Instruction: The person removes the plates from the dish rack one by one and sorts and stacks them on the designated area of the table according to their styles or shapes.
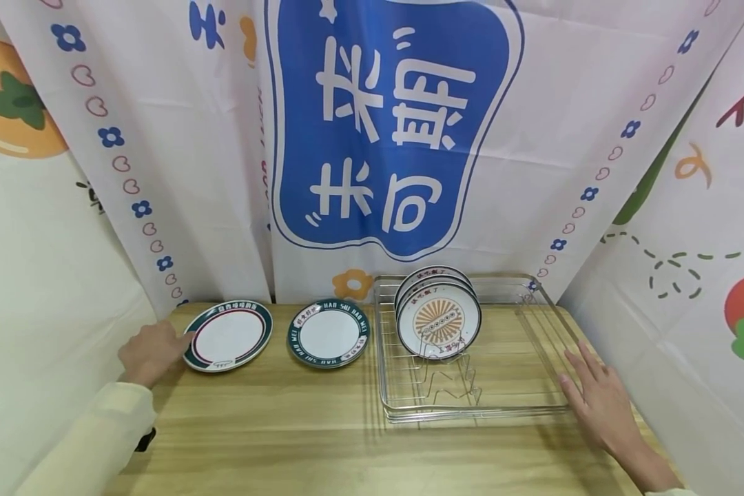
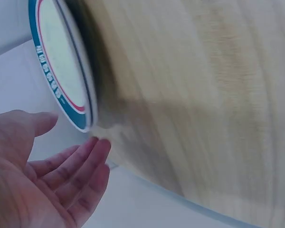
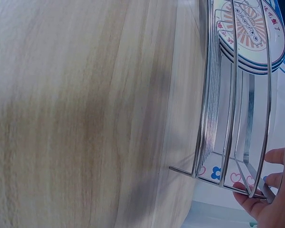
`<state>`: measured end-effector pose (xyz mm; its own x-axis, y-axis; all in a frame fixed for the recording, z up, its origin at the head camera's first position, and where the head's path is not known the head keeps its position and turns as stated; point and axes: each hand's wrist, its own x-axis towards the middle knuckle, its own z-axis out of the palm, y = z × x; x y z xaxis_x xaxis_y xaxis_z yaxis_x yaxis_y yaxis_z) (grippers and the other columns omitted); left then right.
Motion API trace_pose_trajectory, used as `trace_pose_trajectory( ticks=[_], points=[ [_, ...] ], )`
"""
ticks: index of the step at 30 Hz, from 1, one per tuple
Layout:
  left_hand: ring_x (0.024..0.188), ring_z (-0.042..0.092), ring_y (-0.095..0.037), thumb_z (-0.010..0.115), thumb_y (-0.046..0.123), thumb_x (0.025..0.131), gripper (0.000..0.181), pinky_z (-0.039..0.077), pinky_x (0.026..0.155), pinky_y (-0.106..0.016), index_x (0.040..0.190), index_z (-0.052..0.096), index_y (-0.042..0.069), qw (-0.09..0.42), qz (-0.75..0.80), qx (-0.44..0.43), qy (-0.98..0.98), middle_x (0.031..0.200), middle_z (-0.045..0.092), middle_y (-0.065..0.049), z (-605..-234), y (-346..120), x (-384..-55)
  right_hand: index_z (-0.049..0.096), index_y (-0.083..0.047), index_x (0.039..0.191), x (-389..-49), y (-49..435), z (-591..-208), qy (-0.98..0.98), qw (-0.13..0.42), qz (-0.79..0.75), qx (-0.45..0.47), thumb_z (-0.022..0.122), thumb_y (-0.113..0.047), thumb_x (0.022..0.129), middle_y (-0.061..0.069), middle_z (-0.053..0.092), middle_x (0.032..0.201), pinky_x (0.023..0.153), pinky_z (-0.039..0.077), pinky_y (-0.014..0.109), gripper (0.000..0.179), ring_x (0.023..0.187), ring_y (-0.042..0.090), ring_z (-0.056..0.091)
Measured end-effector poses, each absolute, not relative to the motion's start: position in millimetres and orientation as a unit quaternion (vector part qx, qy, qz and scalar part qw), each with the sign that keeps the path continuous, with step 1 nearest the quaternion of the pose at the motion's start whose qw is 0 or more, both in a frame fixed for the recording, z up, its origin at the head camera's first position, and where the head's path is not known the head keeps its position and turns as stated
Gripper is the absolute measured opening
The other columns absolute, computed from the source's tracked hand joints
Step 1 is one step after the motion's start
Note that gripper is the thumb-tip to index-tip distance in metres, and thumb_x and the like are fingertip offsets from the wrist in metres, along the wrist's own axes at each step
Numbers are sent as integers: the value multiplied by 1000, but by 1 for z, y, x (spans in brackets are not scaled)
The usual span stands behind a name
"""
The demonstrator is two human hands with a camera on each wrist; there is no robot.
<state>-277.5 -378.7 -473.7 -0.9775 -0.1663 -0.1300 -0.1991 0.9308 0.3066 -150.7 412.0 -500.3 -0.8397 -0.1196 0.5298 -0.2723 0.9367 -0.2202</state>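
My left hand (image 1: pixel 155 353) is at the left rim of a white plate with a green border and red ring (image 1: pixel 229 337). In the left wrist view its thumb and fingers (image 2: pixel 88 175) are spread near the plate's edge (image 2: pixel 83 118), with a gap showing. A second green-rimmed plate (image 1: pixel 328 334) lies to the right. My right hand (image 1: pixel 601 399) rests along the right side of a wire dish rack (image 1: pixel 471 412), fingers fairly straight over its rail. Plates with an orange sunburst (image 1: pixel 440 320) stand upright, one behind another, at the rack's left.
The wooden table (image 1: pixel 254 434) carries both flat plates and the rack. A printed cloth (image 1: pixel 223 172) hangs behind, and further cloths (image 1: pixel 688 310) enclose the sides. Thin wire dividers (image 1: pixel 452 386) rise in the rack's left part, in front of the sunburst plates.
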Motion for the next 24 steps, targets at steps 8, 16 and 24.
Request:
trace_pose_trajectory(
  ticks=[8,16,24],
  points=[
    [84,66,-50,54,43,105,53,50,65,-64,107,65,-8,-22,146,-50,988,98,67,-34,-457,-345,-291,58,9,139,-150,413,-502,-947,266,148,106,58,-23,107,41,47,149,94,36,61,45,115,55,52],
    [90,70,-48,59,39,105,47,52,69,-60,122,67,-4,-68,158,40,984,107,73,-29,-427,-261,-298,57,9,141,-148,412,-502,-951,253,151,92,58,-22,106,40,44,152,92,38,64,46,116,58,49],
    [92,75,-37,70,33,101,36,59,72,-50,122,73,3,-107,179,122,970,113,77,-18,-389,-169,-298,56,9,141,-149,413,-502,-950,252,158,95,56,-23,108,38,42,155,95,36,64,46,117,59,48]
  ],
)
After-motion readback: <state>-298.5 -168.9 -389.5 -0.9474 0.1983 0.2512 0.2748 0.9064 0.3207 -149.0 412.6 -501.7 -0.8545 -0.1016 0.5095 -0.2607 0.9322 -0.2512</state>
